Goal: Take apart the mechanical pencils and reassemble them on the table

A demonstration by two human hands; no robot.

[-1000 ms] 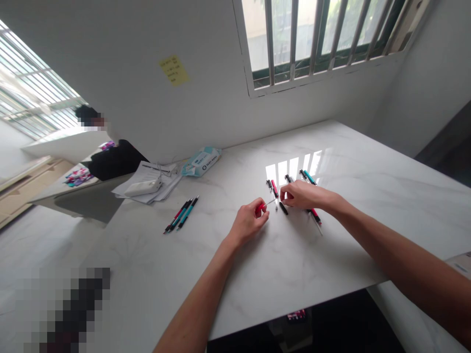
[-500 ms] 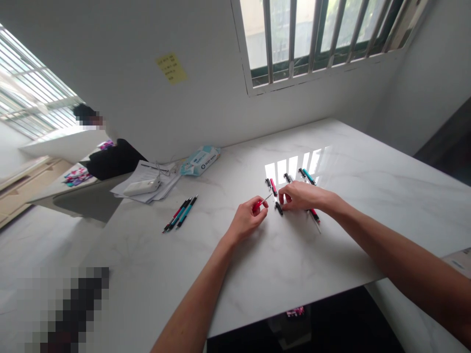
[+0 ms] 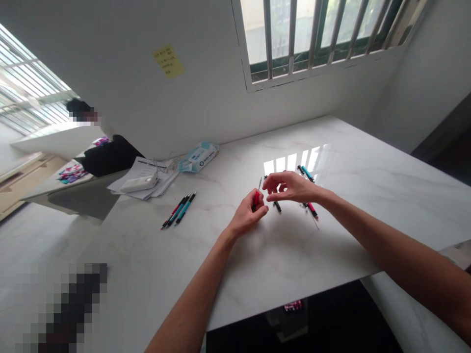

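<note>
My left hand [image 3: 247, 215] is closed on a red pen part [image 3: 256, 198], with a thin refill sticking up out of it. My right hand [image 3: 290, 188] hovers just to its right above the white marble table [image 3: 294, 255], fingers spread with thumb and forefinger apart, and nothing shows in them. Under and around the right hand lie loose pen pieces: a black piece [image 3: 277, 207], a red pen [image 3: 312, 209] and a teal pen [image 3: 307, 173].
Three pens [image 3: 178, 211] lie together to the left. Behind them sit papers with a white device [image 3: 139, 184] and a pack of wipes [image 3: 199, 156]. Another person [image 3: 96, 147] is at the far left. The table's front edge [image 3: 287, 300] is close.
My left hand has lifted and tilted the red part so the refill points up. My right hand has come off the pens on the table and opened beside it.
</note>
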